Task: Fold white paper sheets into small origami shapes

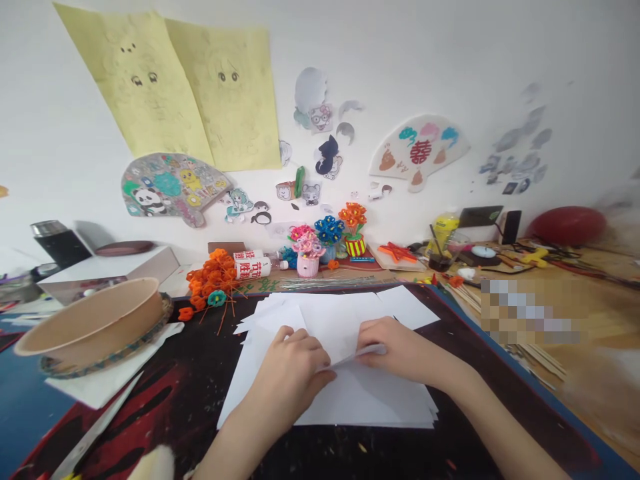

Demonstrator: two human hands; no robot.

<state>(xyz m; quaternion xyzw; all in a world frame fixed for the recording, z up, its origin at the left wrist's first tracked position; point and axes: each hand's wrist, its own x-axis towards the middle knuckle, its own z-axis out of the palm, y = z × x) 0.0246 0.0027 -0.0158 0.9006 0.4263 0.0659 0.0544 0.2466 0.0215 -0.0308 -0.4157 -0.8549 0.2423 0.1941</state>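
A loose stack of white paper sheets (325, 320) lies on a dark red-and-black mat (180, 393) in front of me. My left hand (287, 370) rests on the stack with fingers curled, pinching the lifted edge of the top sheet (357, 355). My right hand (400, 350) meets it from the right, fingers pressed together on the same raised fold of paper. Both hands are close together near the middle of the stack.
A brown paper bowl (90, 320) sits on a woven ring at the left. Orange paper flowers (213, 277), glue bottles (253, 267) and small flower pots (327, 243) stand behind the mat. Wooden sticks (535, 353) and clutter cover the right side. Drawings hang on the wall.
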